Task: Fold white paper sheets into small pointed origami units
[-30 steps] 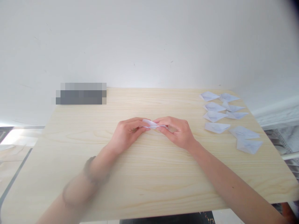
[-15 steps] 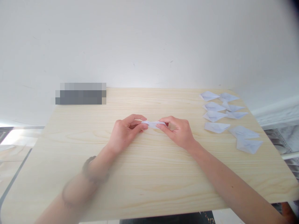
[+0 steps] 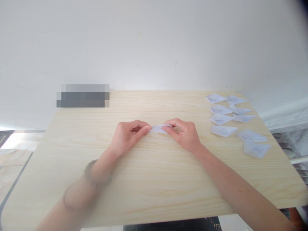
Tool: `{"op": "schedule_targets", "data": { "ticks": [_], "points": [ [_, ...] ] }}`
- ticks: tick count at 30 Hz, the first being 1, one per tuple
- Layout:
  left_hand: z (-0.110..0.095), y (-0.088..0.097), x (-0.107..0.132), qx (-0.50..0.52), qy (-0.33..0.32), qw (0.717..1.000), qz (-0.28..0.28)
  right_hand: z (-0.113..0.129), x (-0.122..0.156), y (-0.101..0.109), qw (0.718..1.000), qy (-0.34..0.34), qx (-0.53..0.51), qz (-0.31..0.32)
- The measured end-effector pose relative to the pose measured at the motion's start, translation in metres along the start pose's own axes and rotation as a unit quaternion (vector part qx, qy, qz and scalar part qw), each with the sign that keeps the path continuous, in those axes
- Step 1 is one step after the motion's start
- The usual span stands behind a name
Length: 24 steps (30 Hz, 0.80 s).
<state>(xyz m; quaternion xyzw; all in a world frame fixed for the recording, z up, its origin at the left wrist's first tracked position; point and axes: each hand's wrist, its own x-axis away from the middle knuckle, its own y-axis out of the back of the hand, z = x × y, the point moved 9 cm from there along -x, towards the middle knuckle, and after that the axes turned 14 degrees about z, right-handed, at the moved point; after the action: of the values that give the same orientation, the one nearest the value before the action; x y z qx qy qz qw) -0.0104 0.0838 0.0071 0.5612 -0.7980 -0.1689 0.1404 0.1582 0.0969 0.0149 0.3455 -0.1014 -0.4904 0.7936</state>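
A small folded piece of white paper [image 3: 157,129] is stretched between my two hands above the middle of the table. My left hand [image 3: 130,134] pinches its left end between thumb and fingertips. At the other end, the thumb and forefinger of my right hand [image 3: 184,132] grip the paper from below and above. Its ends are hidden behind my fingers, and the exact fold is too small to make out.
Several folded white paper pieces [image 3: 223,131] lie in loose rows on the right side of the pale wooden table [image 3: 149,179]. A dark pixelated object [image 3: 83,98] sits at the back left, against the white wall [image 3: 154,45].
My left thumb and fingertips have closed together at the paper's left end, and the paper's face shows a little more. My right hand has barely moved.
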Motion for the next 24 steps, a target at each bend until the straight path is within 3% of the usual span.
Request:
{"op": "schedule_targets", "data": {
  "ticks": [5,10,15,24],
  "points": [
    [0.007,-0.006,-0.002,0.023,0.01,0.999,0.029,0.004,0.0,-0.001,1.0,0.023,0.015,0.007],
    [-0.001,-0.011,-0.001,-0.095,-0.015,0.994,0.054,0.01,0.0,-0.002,0.999,0.048,0.008,0.012],
    [-0.015,-0.01,0.0,-0.18,-0.064,0.981,0.028,0.005,-0.002,-0.003,0.999,0.016,-0.025,0.02],
    [-0.011,-0.012,-0.001,-0.161,-0.045,0.985,0.036,0.006,-0.002,-0.004,0.999,0.021,-0.035,0.019]
  ]
}}
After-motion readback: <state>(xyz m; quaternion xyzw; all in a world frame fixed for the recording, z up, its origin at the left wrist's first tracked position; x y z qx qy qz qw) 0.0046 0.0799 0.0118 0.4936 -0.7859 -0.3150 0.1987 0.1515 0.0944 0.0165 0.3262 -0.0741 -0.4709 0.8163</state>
